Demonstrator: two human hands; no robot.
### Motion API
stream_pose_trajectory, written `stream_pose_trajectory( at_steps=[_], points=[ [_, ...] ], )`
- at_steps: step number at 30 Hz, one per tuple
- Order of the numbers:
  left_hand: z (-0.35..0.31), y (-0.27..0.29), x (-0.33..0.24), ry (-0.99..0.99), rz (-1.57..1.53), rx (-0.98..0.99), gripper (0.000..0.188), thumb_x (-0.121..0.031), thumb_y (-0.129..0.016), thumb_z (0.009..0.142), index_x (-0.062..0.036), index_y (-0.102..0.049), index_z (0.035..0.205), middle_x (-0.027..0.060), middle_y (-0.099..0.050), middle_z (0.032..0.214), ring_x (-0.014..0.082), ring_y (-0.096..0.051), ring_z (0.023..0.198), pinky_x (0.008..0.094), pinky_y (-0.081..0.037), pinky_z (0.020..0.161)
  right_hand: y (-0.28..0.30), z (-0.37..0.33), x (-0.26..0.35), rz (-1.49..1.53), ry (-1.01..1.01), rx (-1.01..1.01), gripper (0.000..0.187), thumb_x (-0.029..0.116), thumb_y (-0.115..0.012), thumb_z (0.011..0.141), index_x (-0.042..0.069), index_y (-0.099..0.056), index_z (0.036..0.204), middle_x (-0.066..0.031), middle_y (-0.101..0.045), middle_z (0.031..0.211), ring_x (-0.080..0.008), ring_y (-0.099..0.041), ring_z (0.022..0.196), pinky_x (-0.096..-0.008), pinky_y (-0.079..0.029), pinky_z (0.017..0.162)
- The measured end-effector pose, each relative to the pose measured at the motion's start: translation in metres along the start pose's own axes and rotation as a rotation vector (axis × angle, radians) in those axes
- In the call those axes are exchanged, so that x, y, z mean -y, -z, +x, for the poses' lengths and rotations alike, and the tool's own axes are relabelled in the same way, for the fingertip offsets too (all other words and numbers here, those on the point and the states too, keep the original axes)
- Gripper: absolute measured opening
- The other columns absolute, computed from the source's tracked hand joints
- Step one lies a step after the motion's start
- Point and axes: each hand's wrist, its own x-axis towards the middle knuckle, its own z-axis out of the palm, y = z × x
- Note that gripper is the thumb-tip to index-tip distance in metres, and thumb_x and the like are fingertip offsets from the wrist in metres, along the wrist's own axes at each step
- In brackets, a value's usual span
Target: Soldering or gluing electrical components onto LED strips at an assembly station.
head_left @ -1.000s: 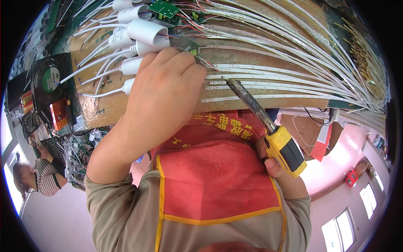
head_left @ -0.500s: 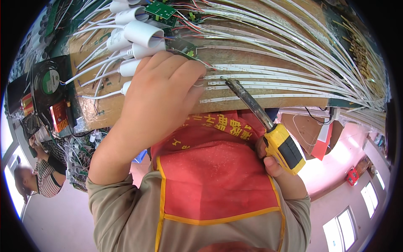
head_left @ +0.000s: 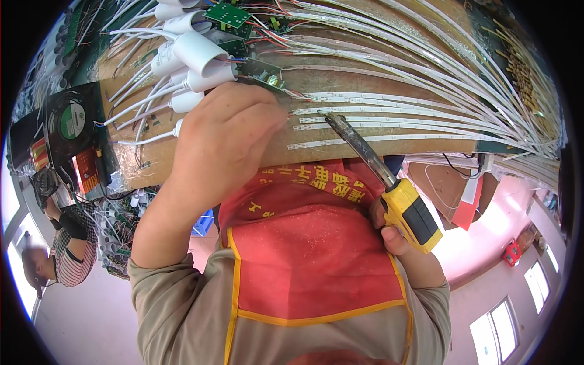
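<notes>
1. Soldering iron [head_left: 372, 164], 3 o'clock: yellow-black handle, dark mottled shaft, tip by white LED strips [head_left: 359, 111].
2. Right hand [head_left: 396, 240] clamped round its handle.
3. Left hand [head_left: 226, 134], 10 o'clock: fingers together, can't tell on what.

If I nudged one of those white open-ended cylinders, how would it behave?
The white cylinders would probably roll, given their round sides. They're likely light for their size, as the open ends look hollow. The white cables running from them might check the roll.
</notes>
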Motion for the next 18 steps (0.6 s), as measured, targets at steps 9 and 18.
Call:
stream_pose_trajectory(
  at_steps=[9, 18],
  points=[
    [0.0008, -0.0015, -0.0047, 0.068, 0.011, -0.008, 0.016, -0.001, -0.081, 0.077, -0.0058, -0.072, 0.089, 0.0074, -0.071, 0.096, 0.028, -0.069, 0.089, 0.0374, -0.056, 0.076, 0.0004, -0.0018, -0.002, -0.018, 0.001, 0.003, 0.032, 0.033, -0.072, 0.091, 0.008, -0.057, 0.081, -0.0069, -0.058, 0.072, -0.0256, -0.056, 0.061, -0.0357, -0.043, 0.056],
    [0.0003, 0.0002, -0.0089, 0.102, 0.025, 0.014, 0.014, -0.004, -0.079, 0.08, -0.0062, -0.072, 0.092, 0.0074, -0.071, 0.098, 0.0296, -0.068, 0.092, 0.0388, -0.055, 0.08, 0.0035, -0.0029, -0.0048, -0.088, -0.025, 0.037, 0.034, 0.038, -0.07, 0.092, 0.011, -0.056, 0.076, -0.0058, -0.057, 0.071, -0.0275, -0.057, 0.061, -0.0378, -0.043, 0.055]
  ],
)
